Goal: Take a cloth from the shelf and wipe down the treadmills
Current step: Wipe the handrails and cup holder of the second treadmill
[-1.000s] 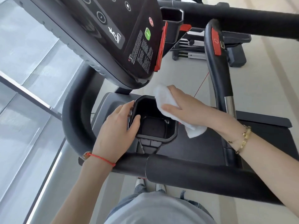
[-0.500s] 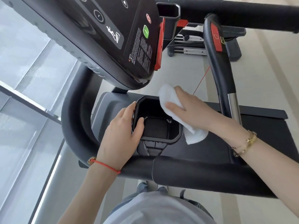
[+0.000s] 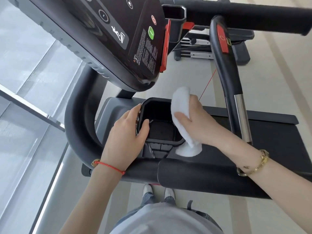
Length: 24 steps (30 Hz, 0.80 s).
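Head view, looking down over a treadmill [image 3: 194, 173] from the walking end: a person's right hand [image 3: 200, 125] grips a folded white cloth [image 3: 179, 114], thumb laid across its face and fingers curled behind it, pressing it against the right-hand rim of a black square cup holder [image 3: 160, 132] set just below the console [image 3: 118, 34]. The cloth runs down the rim, its upper end rising above the hand and its lower end bunched on the dark tray surface just beside the holder. The left hand [image 3: 126, 134] clasps the holder's opposite side, fingers wrapped over the left rim and the thumb hooked inside the well, its tip against the inner wall. A red string bracelet [image 3: 109, 167] circles the left wrist; a gold chain bracelet [image 3: 256, 164] hangs on the right. Both forearms cross above the padded black front handlebar [image 3: 211, 176]. The console tilts overhead, showing a green button [image 3: 151, 32] and a red strip [image 3: 164, 48] along its edge. To the right, a curved black grip [image 3: 228, 73] carries a red panel and a bare metal section lower down. A thin red cord [image 3: 207, 83] stretches from that side toward the cloth. White shoes [image 3: 158, 191] stand on the pale floor [image 3: 278, 81] below; glass panels [image 3: 25, 65] run along the left
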Motion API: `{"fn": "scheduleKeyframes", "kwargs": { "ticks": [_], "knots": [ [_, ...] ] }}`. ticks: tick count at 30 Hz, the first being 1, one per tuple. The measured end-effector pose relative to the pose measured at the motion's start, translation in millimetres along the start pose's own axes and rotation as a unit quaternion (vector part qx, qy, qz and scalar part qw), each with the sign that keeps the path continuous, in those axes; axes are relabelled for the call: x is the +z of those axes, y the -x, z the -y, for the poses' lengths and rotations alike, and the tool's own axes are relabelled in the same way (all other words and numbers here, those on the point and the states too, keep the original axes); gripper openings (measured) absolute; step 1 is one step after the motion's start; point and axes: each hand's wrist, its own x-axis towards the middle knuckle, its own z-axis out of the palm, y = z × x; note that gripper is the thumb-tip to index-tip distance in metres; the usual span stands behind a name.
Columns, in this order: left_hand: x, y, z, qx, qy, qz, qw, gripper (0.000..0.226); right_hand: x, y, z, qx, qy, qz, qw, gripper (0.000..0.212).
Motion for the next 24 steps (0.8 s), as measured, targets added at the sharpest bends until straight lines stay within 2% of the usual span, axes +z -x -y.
{"fn": "scheduleKeyframes", "kwargs": {
  "ticks": [3,7,13,19,24],
  "knots": [
    [0,-1,0,0.001,0.004,0.002,1.000,0.049,3,-3,6,0.021,-0.007,-0.010,1.000,0.046],
    [-1,0,-1,0.004,0.005,0.006,1.000,0.049,-11,-22,16,0.017,-0.009,0.023,1.000,0.038],
    [-2,0,-3,0.002,0.009,0.004,1.000,0.047,12,22,11,0.080,-0.034,-0.010,0.996,0.057],
    [-2,0,-3,0.004,0.008,0.010,1.000,0.047,-13,-15,21,0.045,-0.040,0.039,0.997,0.040],
    [-3,0,-2,0.008,0.008,0.010,1.000,0.047,2,18,17,0.041,-0.076,0.006,0.996,0.059]
  ]
}}
